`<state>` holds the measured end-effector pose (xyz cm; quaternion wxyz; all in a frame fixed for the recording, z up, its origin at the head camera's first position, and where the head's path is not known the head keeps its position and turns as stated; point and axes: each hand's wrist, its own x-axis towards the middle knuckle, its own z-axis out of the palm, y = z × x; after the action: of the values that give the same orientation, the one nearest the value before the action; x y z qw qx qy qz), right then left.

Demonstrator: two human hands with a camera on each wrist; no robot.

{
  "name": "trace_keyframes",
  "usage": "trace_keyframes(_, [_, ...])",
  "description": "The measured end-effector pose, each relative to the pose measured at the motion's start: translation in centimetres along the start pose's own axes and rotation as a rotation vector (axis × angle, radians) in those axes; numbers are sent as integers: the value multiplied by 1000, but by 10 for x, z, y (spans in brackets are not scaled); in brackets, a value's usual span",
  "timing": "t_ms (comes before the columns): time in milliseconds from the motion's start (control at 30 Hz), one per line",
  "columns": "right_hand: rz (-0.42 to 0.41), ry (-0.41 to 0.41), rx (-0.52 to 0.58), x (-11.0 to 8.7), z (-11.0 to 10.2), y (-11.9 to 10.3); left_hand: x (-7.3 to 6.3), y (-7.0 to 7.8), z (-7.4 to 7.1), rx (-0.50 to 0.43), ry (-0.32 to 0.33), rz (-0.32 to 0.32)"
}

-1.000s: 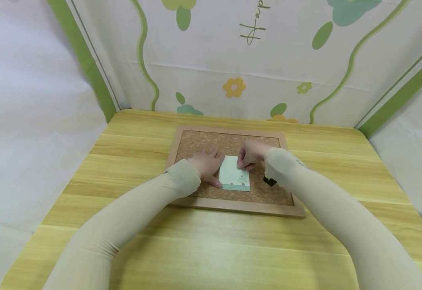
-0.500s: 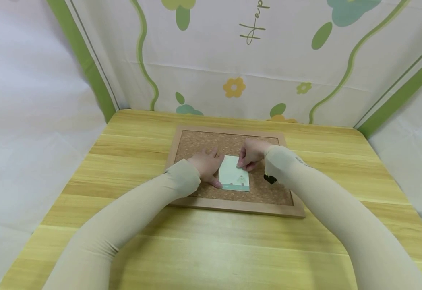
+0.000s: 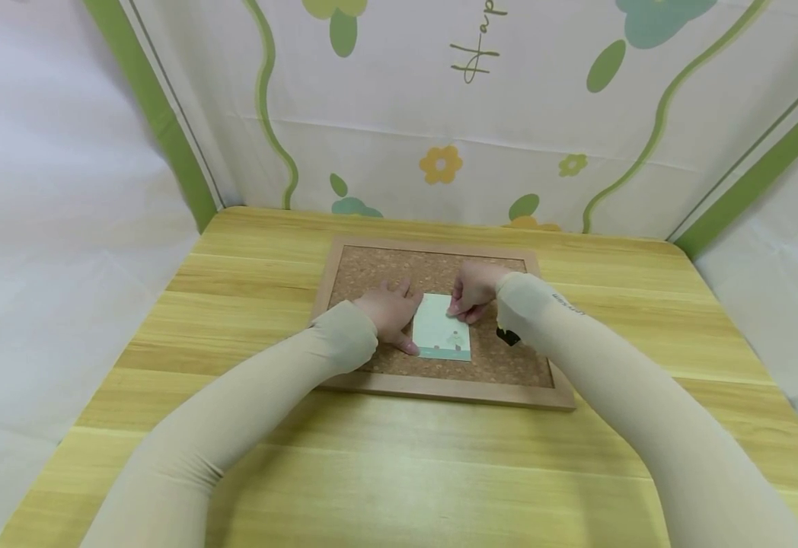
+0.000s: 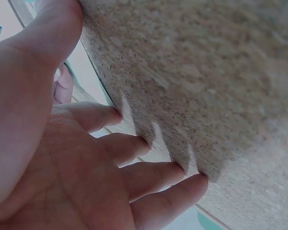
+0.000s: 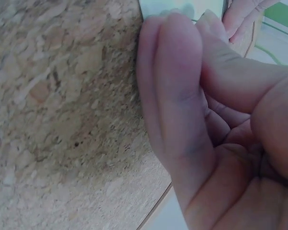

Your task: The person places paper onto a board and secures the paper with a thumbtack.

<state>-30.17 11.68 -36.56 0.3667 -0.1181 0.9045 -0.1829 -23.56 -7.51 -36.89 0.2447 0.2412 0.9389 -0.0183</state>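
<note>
A pale green note sheet with a teal strip and small printed pictures lies on a wood-framed cork board. My left hand rests beside the note's left edge with its fingers spread, the thumb at the lower left corner. In the left wrist view its fingertips touch the cork. My right hand pinches at the note's upper right edge. Up close in the right wrist view, thumb and fingers meet right at the note sheet; whatever lies between their tips is hidden.
The cork board lies flat on a yellow wood-grain table. Behind it hangs a white cloth printed with flowers and green vines. A small black object shows under the right sleeve, over the board.
Both hands and the note keep their places on the board. The whole head view has shifted very slightly.
</note>
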Motion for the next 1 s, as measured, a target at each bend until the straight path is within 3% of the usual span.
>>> trace_keyframes(300, [-29, 2, -93, -2, 0, -1, 1, -1, 1, 7, 1, 12])
trace_keyframes(1000, [-21, 7, -93, 0, 4, 0, 1, -2, 1, -25, 0, 13])
